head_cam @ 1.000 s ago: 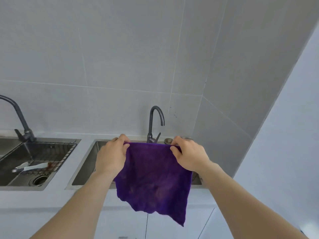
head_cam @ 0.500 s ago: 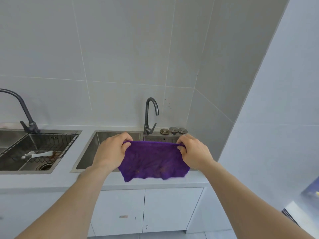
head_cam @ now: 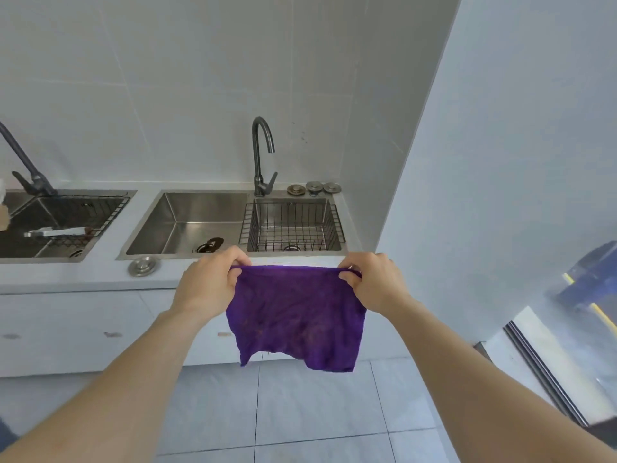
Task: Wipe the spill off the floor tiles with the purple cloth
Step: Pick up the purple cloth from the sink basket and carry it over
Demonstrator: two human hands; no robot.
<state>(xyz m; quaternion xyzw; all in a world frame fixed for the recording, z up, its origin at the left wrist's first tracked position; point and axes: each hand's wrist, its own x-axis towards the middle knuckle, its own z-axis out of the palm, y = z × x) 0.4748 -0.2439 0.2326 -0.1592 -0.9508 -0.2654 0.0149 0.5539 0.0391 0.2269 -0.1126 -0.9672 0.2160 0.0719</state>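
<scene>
Cloth held up in front of the counter.
Left hand (head_cam: 208,284) and right hand (head_cam: 375,284) each pinch a top corner of the purple cloth (head_cam: 295,315); it hangs spread above the floor tiles (head_cam: 300,406), below the sink (head_cam: 187,222).

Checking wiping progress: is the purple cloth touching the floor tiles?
No, the purple cloth hangs in the air, held at its top corners by the left hand and right hand, above the floor tiles.

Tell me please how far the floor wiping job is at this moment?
Done: the purple cloth is picked up. In hand: the left hand and right hand each pinch a top corner, and the cloth hangs spread in front of the counter, above the floor tiles. Left: all the wiping. The cloth touches no tile yet, and no spill shows on the visible tiles.
</scene>
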